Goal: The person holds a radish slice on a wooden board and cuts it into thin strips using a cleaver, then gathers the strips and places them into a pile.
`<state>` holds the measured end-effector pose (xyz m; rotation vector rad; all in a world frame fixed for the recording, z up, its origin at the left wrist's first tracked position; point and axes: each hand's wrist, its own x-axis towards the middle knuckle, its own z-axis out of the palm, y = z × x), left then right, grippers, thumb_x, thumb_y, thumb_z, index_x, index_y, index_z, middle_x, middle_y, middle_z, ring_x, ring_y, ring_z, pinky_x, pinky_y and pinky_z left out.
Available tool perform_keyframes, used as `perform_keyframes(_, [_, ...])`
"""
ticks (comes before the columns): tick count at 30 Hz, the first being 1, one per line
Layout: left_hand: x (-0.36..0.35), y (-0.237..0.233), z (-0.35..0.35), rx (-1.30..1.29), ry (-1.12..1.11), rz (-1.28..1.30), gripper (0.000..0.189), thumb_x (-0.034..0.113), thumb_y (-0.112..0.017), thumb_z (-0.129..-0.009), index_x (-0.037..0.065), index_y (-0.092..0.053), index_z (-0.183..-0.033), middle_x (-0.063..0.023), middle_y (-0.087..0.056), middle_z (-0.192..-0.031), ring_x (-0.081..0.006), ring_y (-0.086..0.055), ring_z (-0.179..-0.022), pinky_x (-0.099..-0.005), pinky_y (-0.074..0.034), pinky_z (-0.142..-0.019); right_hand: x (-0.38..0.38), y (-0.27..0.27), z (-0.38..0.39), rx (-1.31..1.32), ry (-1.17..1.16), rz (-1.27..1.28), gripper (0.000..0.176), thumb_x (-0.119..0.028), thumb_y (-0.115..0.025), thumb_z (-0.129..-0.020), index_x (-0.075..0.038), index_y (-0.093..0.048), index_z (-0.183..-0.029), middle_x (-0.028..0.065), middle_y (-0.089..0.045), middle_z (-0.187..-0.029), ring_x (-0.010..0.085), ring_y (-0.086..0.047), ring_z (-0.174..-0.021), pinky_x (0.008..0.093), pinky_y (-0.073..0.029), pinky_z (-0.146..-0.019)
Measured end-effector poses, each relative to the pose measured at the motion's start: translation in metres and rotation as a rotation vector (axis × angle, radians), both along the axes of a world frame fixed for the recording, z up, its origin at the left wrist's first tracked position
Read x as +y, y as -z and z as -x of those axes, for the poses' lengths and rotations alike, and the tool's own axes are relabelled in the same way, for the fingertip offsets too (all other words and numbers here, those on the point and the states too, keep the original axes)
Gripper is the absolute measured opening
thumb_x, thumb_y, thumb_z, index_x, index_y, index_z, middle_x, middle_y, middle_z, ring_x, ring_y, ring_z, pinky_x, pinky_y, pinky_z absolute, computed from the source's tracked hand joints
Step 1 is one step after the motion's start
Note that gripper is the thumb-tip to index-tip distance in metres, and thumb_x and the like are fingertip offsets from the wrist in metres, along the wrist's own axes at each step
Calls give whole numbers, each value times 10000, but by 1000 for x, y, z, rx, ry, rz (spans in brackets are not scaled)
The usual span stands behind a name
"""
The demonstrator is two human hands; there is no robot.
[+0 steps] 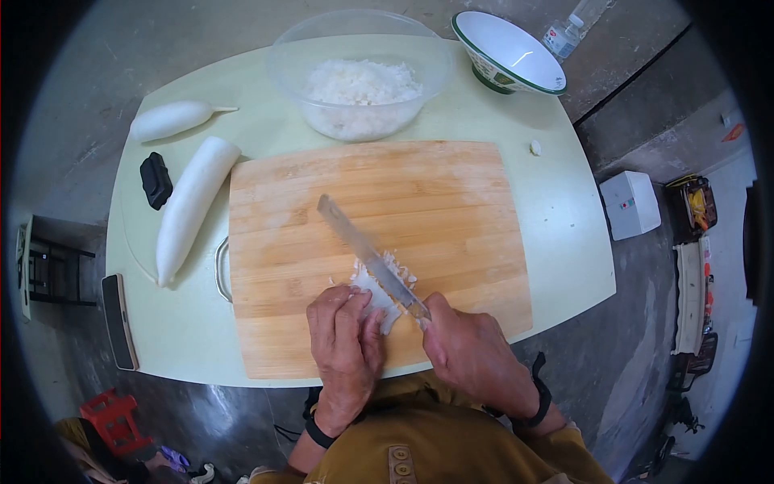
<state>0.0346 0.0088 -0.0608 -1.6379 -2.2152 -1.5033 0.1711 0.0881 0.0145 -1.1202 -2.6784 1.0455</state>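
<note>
On the wooden cutting board (435, 185), my left hand (343, 343) has its fingers curled down onto thin white radish slices (381, 304), holding them against the wood. My right hand (476, 351) is wrapped around the handle of a kitchen knife (355, 237). The long blade slants up and left across the slices, just beside my left fingertips, and the handle is mostly hidden in my fist. Small cut white shreds (401, 270) lie by the blade, partly covered by it.
A clear bowl (367, 121) of shredded radish stands behind the board. To its right is a white-and-green bowl (512, 50), near a plastic bottle (564, 36). Two whole radishes (192, 206) (171, 121), a black case (156, 181) and a phone (120, 321) lie left on the table (556, 234).
</note>
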Motion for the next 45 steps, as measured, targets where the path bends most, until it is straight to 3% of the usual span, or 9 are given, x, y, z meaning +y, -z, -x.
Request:
perform_keyframes(3, [1, 1, 1, 11, 13, 11, 262, -52, -700, -731, -21, -603, -973, -174, -569, -1000, -347, -554, -953, -409, -469, -806, -5, 3, -7, 71, -68, -34, 184, -63, -554, -847, -6, -429, -969, 163, -590, -670, 380, -592, -563, 473, -449, -493])
perform_keyframes(11, [3, -2, 1, 30, 0, 61, 217, -85, -676, -708, -25, -590, -897, -179, -570, -962, -348, -550, -919, -414, -449, -787, -11, -5, -8, -35, -176, -281, 223, -62, -612, -792, -29, -453, -944, 106, -585, -704, 272, -626, -535, 364, -470, -427])
perform_keyframes(21, [3, -4, 4, 15, 19, 76, 214, -89, -667, -704, -18, -593, -892, -173, -570, -959, -355, -555, -915, -420, -452, -786, 7, -16, 0, -103, -268, -132, 238, -40, -609, -785, -11, -438, -948, 132, -582, -678, 305, -626, -545, 379, -474, -440])
perform_keyframes(30, [1, 0, 0, -25, -26, 23, 232, -56, -694, -743, -3, -617, -956, -171, -593, -1002, -328, -584, -938, -395, -496, -795, 16, 9, 13, -71, -160, -91, 203, -59, -566, -830, 12, -413, -944, 174, -607, -648, 380, -609, -577, 463, -458, -481])
perform_keyframes(32, [1, 0, -1, -38, -46, 12, 247, -44, -699, -747, 0, -616, -976, -169, -592, -1018, -328, -583, -946, -394, -495, -808, 19, 6, 5, 44, -127, -15, 225, -54, -561, -839, 33, -419, -992, 181, -599, -666, 388, -597, -600, 463, -445, -502])
perform_keyframes(38, [1, 1, 0, -4, -49, 12, 312, -59, -720, -708, -3, -607, -994, -169, -566, -1017, -346, -551, -945, -409, -475, -814, 17, -2, -3, 75, -130, -51, 326, -25, -565, -833, 68, -410, -1105, 205, -587, -699, 393, -582, -614, 454, -431, -519])
perform_keyframes(45, [-5, -2, -1, -13, -54, 58, 272, -40, -720, -731, 6, -612, -976, -161, -600, -999, -324, -576, -961, -395, -484, -820, 16, -2, 4, 83, -165, 46, 272, -41, -564, -825, 68, -404, -1015, 200, -583, -650, 396, -593, -610, 461, -436, -510])
